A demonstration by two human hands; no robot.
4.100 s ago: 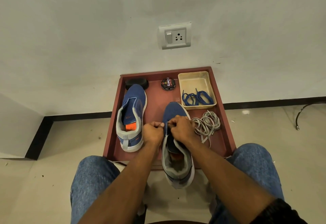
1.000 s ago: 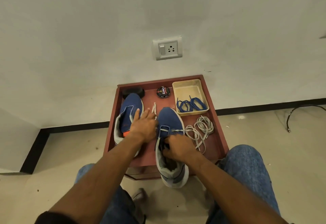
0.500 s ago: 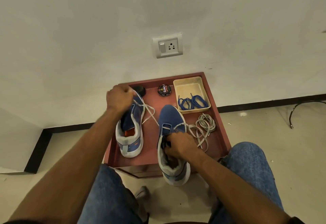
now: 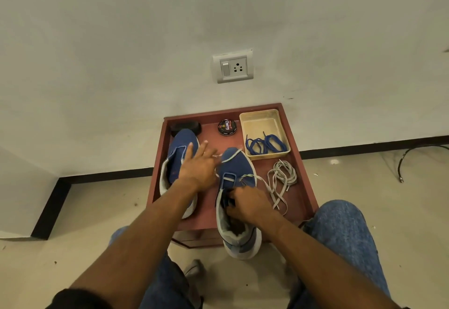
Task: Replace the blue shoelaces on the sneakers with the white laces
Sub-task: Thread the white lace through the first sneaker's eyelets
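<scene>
Two blue sneakers stand on a red-brown table point(image 4: 309, 187). The right sneaker point(image 4: 237, 166) has a white lace point(image 4: 228, 174) through its lowest eyelets. One end of that lace lies over the toe; the other runs right to a loose white lace pile point(image 4: 281, 175). My right hand point(image 4: 247, 205) grips this sneaker at its tongue, fingers curled into the opening. My left hand point(image 4: 198, 167) hovers with fingers straight and spread over the unlaced left sneaker point(image 4: 179, 144) and the gap between the sneakers. Blue laces point(image 4: 264, 143) lie in a beige tray point(image 4: 257, 114).
A shoe polish tin point(image 4: 227, 127) and a black brush point(image 4: 185, 126) sit along the table's back edge. The table stands against a wall with a socket point(image 4: 233, 68). My knees flank the table's front. A dark cable point(image 4: 413, 154) lies on the floor at right.
My left hand came down from the back left, where it held the lace end up, and now spreads flat between the sneakers. The lace end lies on the right sneaker's toe.
</scene>
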